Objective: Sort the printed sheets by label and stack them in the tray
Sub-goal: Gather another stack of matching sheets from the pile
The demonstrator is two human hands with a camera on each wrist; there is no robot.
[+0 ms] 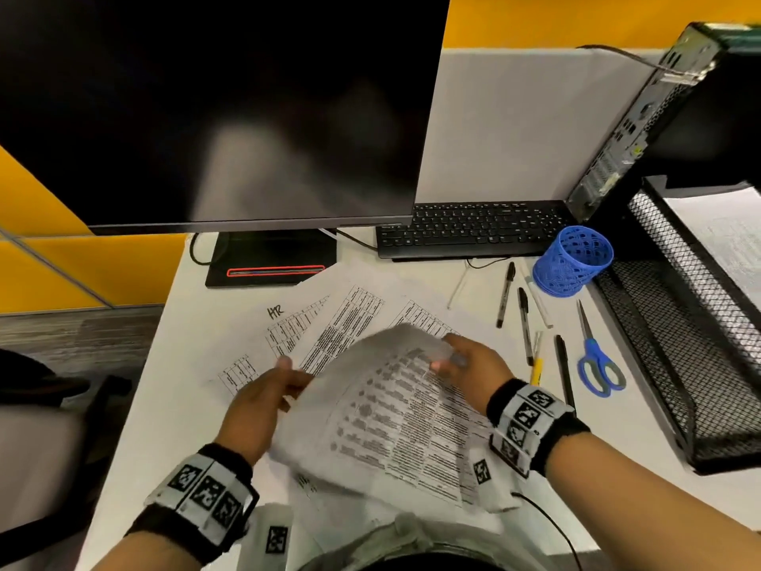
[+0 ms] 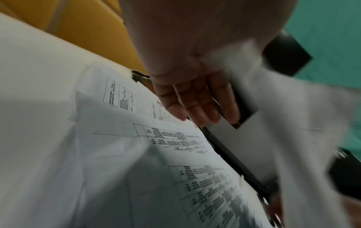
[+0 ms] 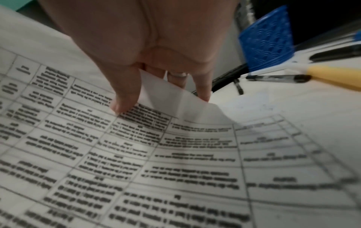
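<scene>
A printed sheet (image 1: 391, 414) with table text hangs tilted above the desk, blurred. My right hand (image 1: 447, 358) pinches its far corner; in the right wrist view the thumb (image 3: 125, 100) presses on top of the sheet (image 3: 175, 154) and the fingers lie behind the curled corner. My left hand (image 1: 284, 377) is at the sheet's left edge, its fingers (image 2: 199, 111) straight, with the blurred sheet (image 2: 293, 115) beside them and the thumb hidden. More printed sheets lie spread underneath, one marked HR (image 1: 275, 311). The black mesh tray (image 1: 675, 364) stands at the right, with paper (image 1: 724, 241) on its upper tier.
Pens (image 1: 523, 319), a yellow marker (image 1: 535, 370) and blue scissors (image 1: 597, 360) lie between the sheets and the tray. A blue mesh cup (image 1: 572, 261) lies tipped beside the keyboard (image 1: 473, 228). A dark monitor (image 1: 206, 109) and a computer case (image 1: 642, 117) stand behind.
</scene>
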